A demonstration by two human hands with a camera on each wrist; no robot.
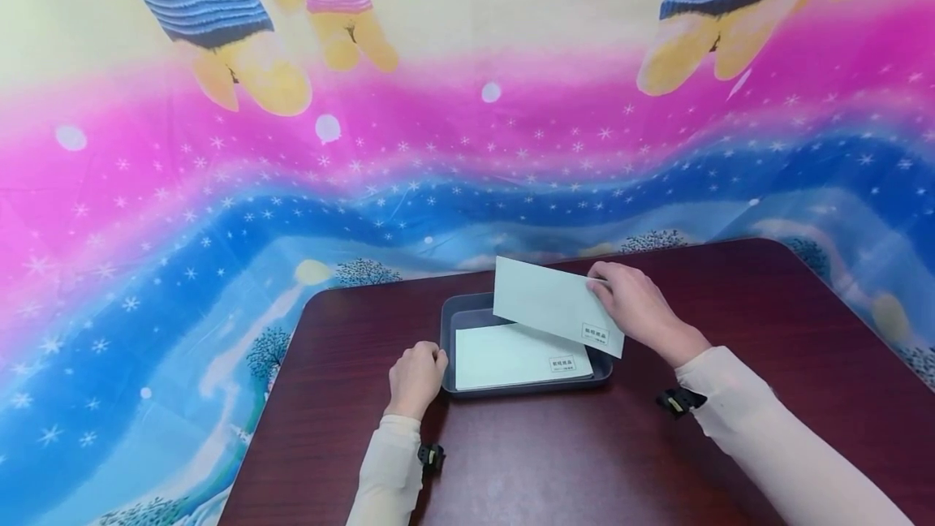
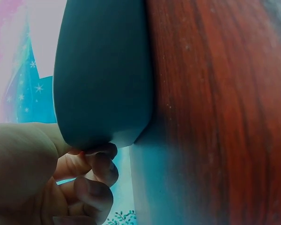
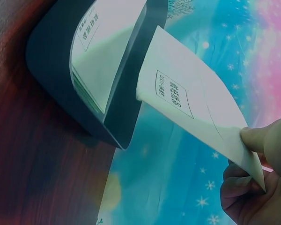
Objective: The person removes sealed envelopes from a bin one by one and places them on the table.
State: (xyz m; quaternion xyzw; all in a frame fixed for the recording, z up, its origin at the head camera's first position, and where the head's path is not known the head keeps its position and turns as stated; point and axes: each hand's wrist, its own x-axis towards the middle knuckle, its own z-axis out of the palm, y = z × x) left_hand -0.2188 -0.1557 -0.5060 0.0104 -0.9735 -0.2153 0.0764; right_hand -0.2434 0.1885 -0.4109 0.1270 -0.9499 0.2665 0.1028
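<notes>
While the left hand (image 1: 418, 378) grips the tray (image 1: 469, 316) by its edge between 8 and 9 o'clock, fingers curled in close, the right hand (image 1: 641, 303) pinches an envelope (image 1: 548, 299) near its 2 o'clock corner. The envelope hangs tilted above the tray, toward 1 o'clock of the stack (image 1: 511, 355) lying inside, its printed box (image 1: 595, 334) at 4 o'clock. The tray rests on the worktop (image 1: 511, 461). The envelope looks like thin paper: probably very light, springy along its length and easily creased rather than broken; the right wrist view shows it slightly bowed. Its smooth faces may slide on the stack, so a gentle pinch, thumb opposing fingers, seems enough, best near the middle of its 3 o'clock edge, where it should twist less.
</notes>
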